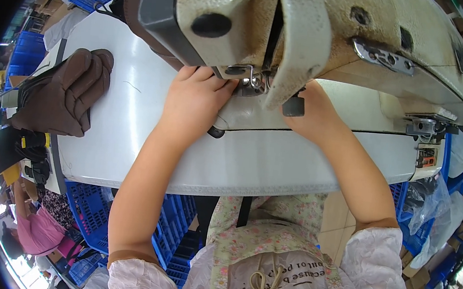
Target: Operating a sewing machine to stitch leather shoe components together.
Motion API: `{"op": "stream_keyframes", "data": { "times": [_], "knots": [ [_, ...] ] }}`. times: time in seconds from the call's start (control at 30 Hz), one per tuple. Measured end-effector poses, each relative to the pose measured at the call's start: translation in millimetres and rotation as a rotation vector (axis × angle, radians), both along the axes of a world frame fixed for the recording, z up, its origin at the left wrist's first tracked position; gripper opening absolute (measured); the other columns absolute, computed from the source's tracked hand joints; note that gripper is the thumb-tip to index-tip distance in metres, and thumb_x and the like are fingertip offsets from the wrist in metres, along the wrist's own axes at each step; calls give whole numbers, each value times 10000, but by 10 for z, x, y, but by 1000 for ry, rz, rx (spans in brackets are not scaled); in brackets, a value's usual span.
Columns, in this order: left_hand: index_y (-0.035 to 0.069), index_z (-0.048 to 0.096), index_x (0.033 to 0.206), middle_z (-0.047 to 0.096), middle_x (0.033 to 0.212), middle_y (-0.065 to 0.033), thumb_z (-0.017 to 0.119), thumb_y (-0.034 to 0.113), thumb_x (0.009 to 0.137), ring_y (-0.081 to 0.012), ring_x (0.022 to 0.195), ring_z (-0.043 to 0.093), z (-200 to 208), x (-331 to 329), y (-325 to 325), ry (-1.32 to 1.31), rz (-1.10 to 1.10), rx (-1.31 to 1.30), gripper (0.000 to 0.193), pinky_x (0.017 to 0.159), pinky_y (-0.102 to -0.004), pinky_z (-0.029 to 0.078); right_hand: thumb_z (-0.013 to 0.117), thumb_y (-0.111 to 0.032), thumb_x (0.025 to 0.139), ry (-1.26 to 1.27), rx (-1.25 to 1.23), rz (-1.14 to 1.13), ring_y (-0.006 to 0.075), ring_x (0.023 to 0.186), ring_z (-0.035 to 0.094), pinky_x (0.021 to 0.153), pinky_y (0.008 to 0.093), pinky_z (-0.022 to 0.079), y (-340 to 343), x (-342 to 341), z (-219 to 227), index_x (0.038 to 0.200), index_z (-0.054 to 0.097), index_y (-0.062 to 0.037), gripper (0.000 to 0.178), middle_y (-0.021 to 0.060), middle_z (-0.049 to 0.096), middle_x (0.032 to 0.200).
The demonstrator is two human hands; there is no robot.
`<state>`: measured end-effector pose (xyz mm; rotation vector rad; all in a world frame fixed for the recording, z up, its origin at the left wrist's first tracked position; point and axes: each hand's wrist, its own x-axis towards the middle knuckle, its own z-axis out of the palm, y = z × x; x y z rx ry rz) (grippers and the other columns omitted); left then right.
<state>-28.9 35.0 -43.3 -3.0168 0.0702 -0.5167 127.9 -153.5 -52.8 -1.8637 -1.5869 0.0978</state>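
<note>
A worn, cream-coloured sewing machine stands over the white table, its needle area between my two hands. My left hand is at the left of the needle plate, fingers bent and pressed together against the near end of a brown leather-like piece. That piece runs back behind the machine head, which hides part of it. My right hand reaches under the machine arm, right of the needle. Its fingers are mostly hidden behind the machine and a dark grey block, so its hold is not visible.
Several brown glove-like pieces lie stacked on the left of the white table. A loose thread lies nearby. Blue crates stand below and beside the table, some with plastic bags. Another person in pink is at the lower left.
</note>
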Motion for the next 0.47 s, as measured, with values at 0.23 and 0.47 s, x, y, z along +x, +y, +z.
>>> {"op": "stream_keyframes", "data": {
  "times": [0.23,0.47],
  "knots": [
    [140,745,1086,674,905,68,638,146,801,-138,909,597,5,-23,3,6,11,-19,304,808,-317,446,635,-76,834,-51,64,-1,317,768,616,716,434,498,13,-1,-9,757,673,-23,100,105,605,797],
    [146,743,1101,711,1017,58,658,133,812,-132,1005,616,-31,-9,11,-50,-9,-10,301,860,-339,457,655,-70,816,-30,-40,-19,314,824,645,749,435,517,-4,-27,141,867,710,-24,88,107,658,866]
  ]
}}
